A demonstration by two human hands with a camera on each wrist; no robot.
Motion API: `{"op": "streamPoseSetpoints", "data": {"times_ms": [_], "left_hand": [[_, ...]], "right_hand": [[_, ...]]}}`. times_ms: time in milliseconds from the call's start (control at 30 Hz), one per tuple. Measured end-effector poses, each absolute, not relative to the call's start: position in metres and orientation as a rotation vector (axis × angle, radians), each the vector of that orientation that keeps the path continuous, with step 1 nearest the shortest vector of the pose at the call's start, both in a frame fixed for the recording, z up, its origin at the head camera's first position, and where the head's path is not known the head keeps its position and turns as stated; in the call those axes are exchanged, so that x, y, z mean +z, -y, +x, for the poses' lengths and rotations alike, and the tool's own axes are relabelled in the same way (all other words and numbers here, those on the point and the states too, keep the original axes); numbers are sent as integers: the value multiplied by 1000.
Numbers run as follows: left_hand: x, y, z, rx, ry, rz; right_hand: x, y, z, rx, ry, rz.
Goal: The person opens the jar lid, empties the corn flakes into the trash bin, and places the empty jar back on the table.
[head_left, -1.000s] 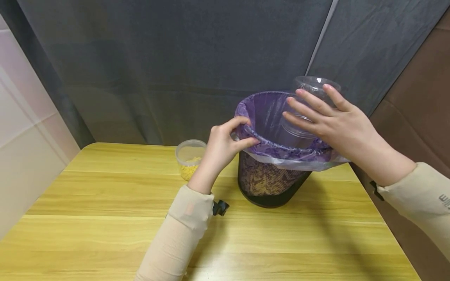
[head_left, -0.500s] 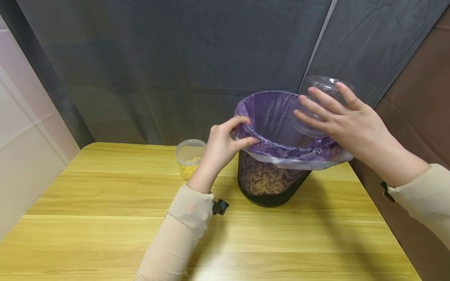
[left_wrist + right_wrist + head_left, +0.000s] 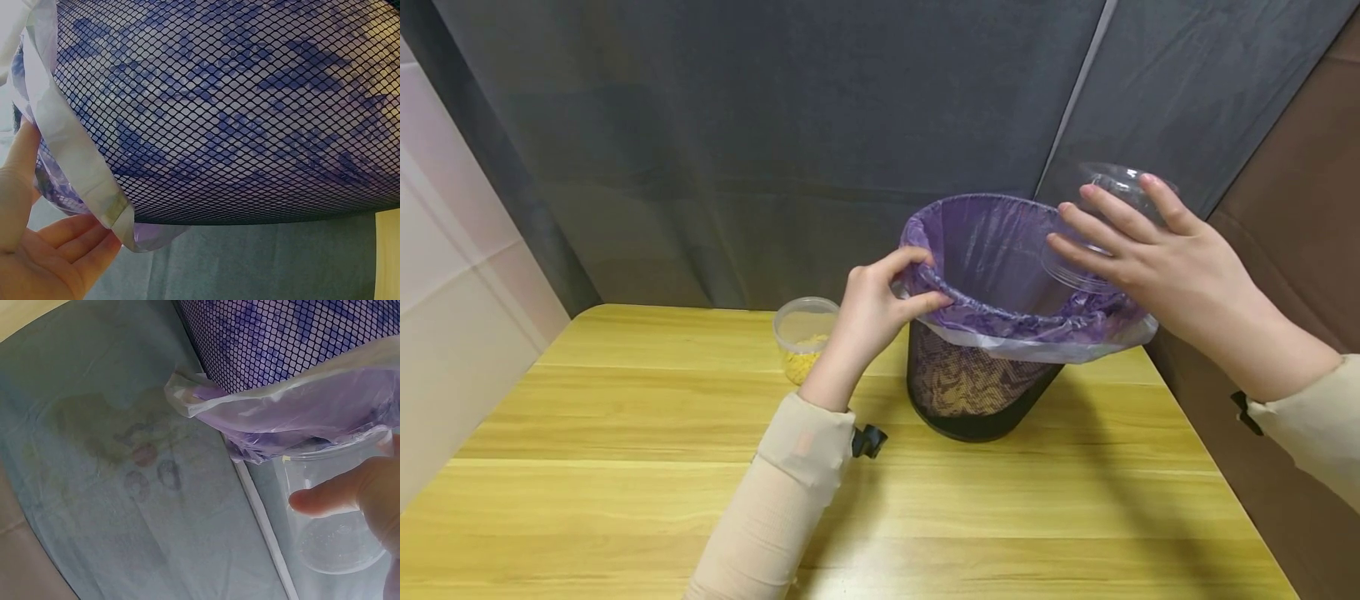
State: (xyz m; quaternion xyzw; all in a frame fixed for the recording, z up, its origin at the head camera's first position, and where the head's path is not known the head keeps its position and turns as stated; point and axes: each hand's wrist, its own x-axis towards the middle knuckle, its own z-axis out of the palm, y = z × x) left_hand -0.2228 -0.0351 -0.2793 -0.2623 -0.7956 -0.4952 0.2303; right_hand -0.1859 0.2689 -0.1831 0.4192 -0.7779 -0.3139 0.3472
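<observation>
A black mesh waste bin [image 3: 962, 383] lined with a purple bag [image 3: 992, 237] leans on the table, tipped toward the right. My left hand [image 3: 871, 304] pinches its lined rim on the near left, thumb outside and fingers over the edge; the bag's pale hem [image 3: 72, 137] hangs beside them in the left wrist view. At the right part of the rim, my right hand [image 3: 1180, 279] grips a clear plastic tub [image 3: 340, 547], mouth tilted toward the bin. One yellow speck clings near the tub's mouth in the right wrist view. The back of the hand hides much of the tub from above.
Left of the bin stands a second clear tub [image 3: 805, 321] with yellow bits [image 3: 802, 364] in its bottom, partly behind the left forearm. A grey curtain [image 3: 737, 150] hangs behind the wooden table [image 3: 625, 467]. A brown panel [image 3: 1285, 275] borders the right side.
My right hand has carried the clear tub to the right, away from the middle of the bin's mouth. The left hand has stayed on the rim, and the bin has barely shifted.
</observation>
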Motion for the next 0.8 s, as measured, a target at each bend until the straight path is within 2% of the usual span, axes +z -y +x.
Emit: {"op": "streamPoseSetpoints", "data": {"times_ms": [800], "left_hand": [[-280, 35, -221, -1362, 2191, -720]], "right_hand": [[-180, -255, -184, -815, 2007, 1080]]}}
